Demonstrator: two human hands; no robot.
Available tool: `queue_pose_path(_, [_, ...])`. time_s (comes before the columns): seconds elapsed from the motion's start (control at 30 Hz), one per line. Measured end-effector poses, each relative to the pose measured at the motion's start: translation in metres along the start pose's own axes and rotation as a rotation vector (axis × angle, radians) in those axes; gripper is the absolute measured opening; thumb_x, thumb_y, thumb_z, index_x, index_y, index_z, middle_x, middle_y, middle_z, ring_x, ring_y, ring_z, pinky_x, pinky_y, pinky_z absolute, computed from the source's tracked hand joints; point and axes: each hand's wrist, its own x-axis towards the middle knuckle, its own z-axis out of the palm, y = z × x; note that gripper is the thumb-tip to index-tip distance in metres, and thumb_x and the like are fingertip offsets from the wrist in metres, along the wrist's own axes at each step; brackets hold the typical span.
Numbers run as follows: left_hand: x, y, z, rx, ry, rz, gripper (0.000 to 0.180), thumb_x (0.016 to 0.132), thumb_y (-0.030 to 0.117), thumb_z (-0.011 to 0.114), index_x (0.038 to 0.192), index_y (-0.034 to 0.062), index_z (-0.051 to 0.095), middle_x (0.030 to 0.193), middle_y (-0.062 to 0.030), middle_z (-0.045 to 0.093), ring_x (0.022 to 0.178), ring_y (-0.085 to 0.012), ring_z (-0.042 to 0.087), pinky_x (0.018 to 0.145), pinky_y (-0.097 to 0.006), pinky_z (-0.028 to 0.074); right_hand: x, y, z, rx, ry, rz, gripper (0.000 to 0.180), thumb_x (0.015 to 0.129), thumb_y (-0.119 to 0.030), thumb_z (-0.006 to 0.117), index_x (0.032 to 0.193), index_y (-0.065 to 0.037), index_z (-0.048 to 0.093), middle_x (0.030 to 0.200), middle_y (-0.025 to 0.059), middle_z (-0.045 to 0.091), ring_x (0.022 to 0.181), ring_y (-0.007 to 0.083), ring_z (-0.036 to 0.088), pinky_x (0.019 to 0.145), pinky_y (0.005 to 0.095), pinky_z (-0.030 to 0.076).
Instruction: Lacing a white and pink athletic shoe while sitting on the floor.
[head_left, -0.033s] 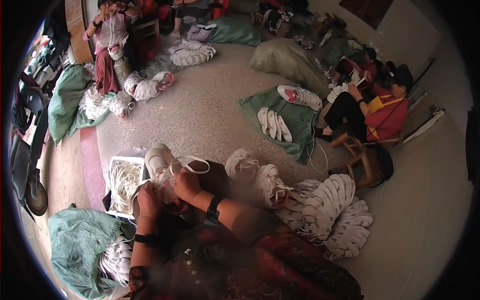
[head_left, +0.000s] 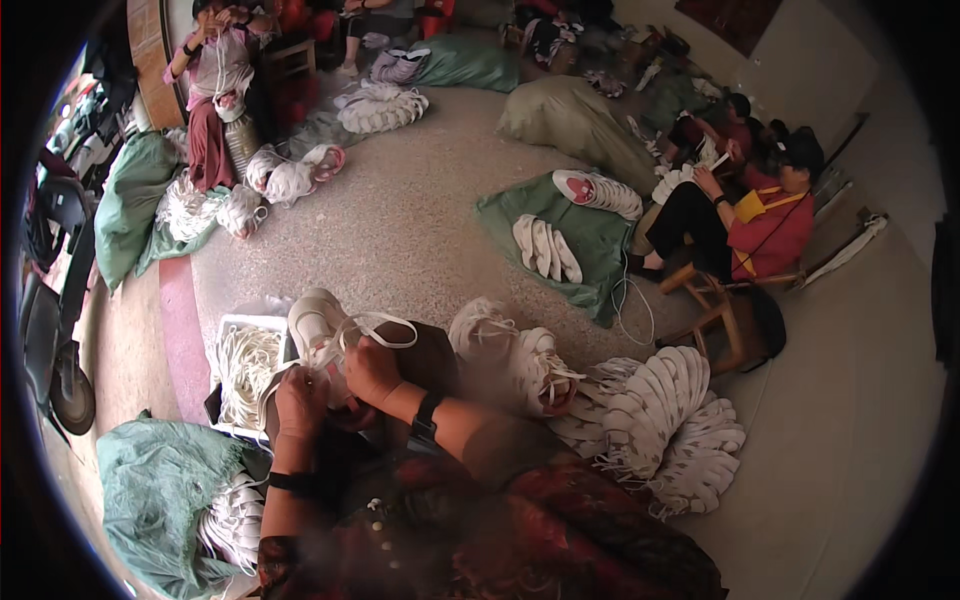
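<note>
A white shoe [head_left: 314, 312] points away from me over my lap, its inside showing pink near my hands. White shoelace [head_left: 404, 330] runs through its upper part, and a loose loop arches out to the right. My right hand [head_left: 372, 370] is closed on the lace at the shoe's right side. On the left side, my left hand [head_left: 299, 402] is closed in a pinch at the lace; its fingertips are partly hidden. Beside it stands a white box [head_left: 256, 319] full of white laces [head_left: 246, 372].
Strung bundles of white shoe parts [head_left: 655, 410] lie to my right, and a green sack [head_left: 165, 490] sits at lower left. Ahead, shoe pieces rest on a green sheet [head_left: 590, 290]. A seated co-worker [head_left: 770, 225] works at right, another person [head_left: 222, 75] at far left.
</note>
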Motion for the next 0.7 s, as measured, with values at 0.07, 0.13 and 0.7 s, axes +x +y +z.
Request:
queue_pose_path(0.07, [-0.002,0.004,-0.001,0.104,-0.067,0.04,0.019,0.07,0.009,0.058,0.086,-0.001,0.057,0.082,-0.0205,0.058,0.08,-0.0387,0.057,0.069,-0.045,0.047,0.0,-0.003,-0.004,-0.018,0.015,-0.062,0.009,0.072,-0.01,0.057,0.073,-0.002,0.061,0.074,0.0178,0.057,0.071,0.0338,0.058,0.061,0.043,0.047])
queue_pose_path(0.13, [-0.001,0.004,0.001,0.128,-0.079,0.048,0.016,0.07,0.009,0.058,0.083,-0.0014,0.058,0.079,-0.0198,0.059,0.077,-0.039,0.057,0.068,-0.045,0.047,0.001,-0.007,-0.009,-0.009,0.023,-0.091,0.009,0.072,-0.01,0.056,0.073,-0.002,0.06,0.075,0.0176,0.056,0.07,0.034,0.057,0.062,0.0428,0.047])
queue_pose_path(0.7, [0.018,-0.009,-0.024,-0.546,-0.239,-0.289,0.013,0.074,0.007,0.063,0.08,-0.0045,0.066,0.068,-0.0046,0.063,0.06,-0.0092,0.057,0.056,-0.023,0.045,0.013,-0.017,0.029,0.102,-0.102,-0.42,0.017,0.077,-0.015,0.052,0.067,-0.002,0.057,0.074,0.0209,0.056,0.064,0.0359,0.06,0.06,0.0436,0.049])
